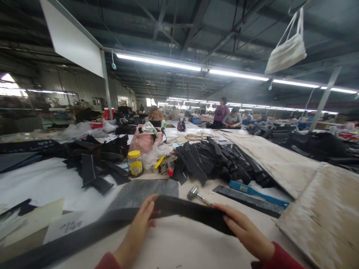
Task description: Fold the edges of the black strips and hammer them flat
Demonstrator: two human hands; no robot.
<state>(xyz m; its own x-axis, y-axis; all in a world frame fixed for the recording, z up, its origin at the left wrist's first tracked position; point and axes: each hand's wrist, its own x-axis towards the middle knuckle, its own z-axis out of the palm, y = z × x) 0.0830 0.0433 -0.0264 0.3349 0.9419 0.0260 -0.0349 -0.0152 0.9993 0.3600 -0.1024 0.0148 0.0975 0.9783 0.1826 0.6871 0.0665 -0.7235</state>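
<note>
A long black strip of material (185, 207) arches across the table before me, its tail trailing to the lower left. My left hand (144, 218) is closed on the strip near its middle, fingers around the edge. At the strip's right end, my right hand (241, 224) grips it with the fingers over the top; its thumb is hard to make out. Just beyond the strip lies a hammer (194, 192) with a metal head. A grey fabric piece (146, 190) is spread behind my left hand. To the right, a blue long-handled tool (258, 193) rests by a dark grey strip (249, 201).
A heap of black cut pieces (213, 158) lies ahead, more (92, 168) at left on white sheeting. A yellow-lidded jar (135, 164) and pink bag (147, 140) stand mid-table. Brown boards (322, 213) border the right. A white mask (288, 52) hangs overhead. People (221, 112) are farther back.
</note>
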